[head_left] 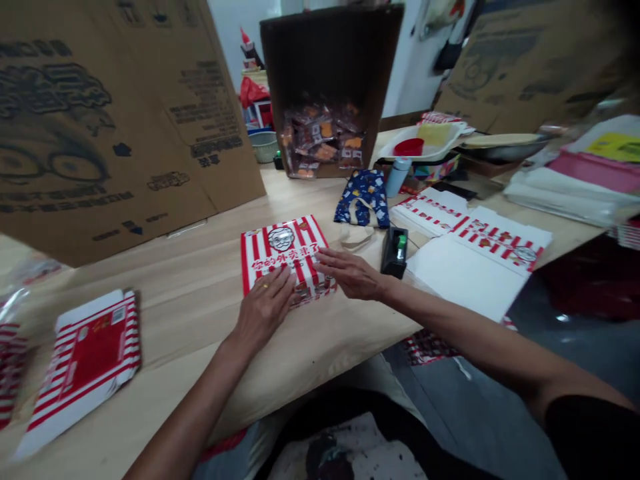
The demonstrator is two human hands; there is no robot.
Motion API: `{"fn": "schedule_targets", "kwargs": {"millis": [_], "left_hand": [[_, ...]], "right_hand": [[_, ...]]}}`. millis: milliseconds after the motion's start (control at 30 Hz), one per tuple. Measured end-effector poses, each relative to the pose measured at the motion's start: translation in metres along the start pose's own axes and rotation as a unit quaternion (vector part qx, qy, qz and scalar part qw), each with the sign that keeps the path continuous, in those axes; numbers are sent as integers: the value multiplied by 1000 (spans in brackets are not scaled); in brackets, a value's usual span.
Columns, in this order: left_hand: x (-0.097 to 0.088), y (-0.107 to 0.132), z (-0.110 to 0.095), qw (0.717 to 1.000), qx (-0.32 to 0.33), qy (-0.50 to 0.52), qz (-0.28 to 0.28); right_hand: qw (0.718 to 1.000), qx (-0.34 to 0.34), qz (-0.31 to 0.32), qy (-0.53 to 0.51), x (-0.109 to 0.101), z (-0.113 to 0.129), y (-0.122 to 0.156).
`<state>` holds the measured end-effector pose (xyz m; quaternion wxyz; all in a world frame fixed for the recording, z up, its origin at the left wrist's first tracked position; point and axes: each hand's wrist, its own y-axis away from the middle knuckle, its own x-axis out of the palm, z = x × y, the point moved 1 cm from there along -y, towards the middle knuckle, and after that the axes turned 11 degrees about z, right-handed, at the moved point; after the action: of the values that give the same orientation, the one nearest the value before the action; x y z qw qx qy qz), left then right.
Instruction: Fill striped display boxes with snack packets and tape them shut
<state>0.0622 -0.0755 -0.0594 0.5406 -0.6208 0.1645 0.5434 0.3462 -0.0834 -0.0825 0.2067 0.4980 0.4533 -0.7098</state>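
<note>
at the centre of the frame, on the pale wooden table, a red-and-white striped packet is lying flat with its printed face up, and both hands are resting on its near part. the left hand, wearing a ring, is pressing down on the packet's lower left area with its fingers stretched out and close together, gripping nothing. the right hand is lying palm down over the lower right corner, its fingers likewise straight and flat, pinching nothing. judging by this, the person is smoothing or flattening the packet against the table rather than lifting it. any lift or fold from here would be calling for a change of grip, since neither hand is seeming to hook a finger under an edge: a thumb would be needing to slip beneath the near edge while the other hand is steadying the packet. just right of the right hand a black tape dispenser is standing, and further right a stack of flat striped sheets is lying. above the packet in the frame a blue patterned pouch is sitting, and behind it a dark box is holding orange snack packs. at the lower left a flattened striped carton is lying well apart from the hands, and a big cardboard box is filling the upper left.
</note>
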Motion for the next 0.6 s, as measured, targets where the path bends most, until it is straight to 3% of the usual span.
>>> {"fn": "schedule_targets", "kwargs": {"millis": [100,167,200,267,333,467,600], "left_hand": [[14,-9,-4,1000,-6,-3,-23],[22,-10,-5,999,-12,-6,-31],[25,-10,-6,999,-14,-11,-33],[29,-14,-9,999,-22,-28,-32],[30,-20,-15,998,-28,-48,-36],[30,-35,-24,996,-35,-52,-58],[33,-42,-25,995,-47,-36,-86]], "right_hand": [[995,99,-17,8,-11,15,9],[960,272,-58,-24,-23,17,29],[916,387,-95,-56,-30,16,43],[782,585,-173,-122,-42,10,77],[669,690,-210,-178,-47,1,106],[576,732,-211,-298,-43,-16,129],[525,724,-251,-369,-41,-19,120]]}}
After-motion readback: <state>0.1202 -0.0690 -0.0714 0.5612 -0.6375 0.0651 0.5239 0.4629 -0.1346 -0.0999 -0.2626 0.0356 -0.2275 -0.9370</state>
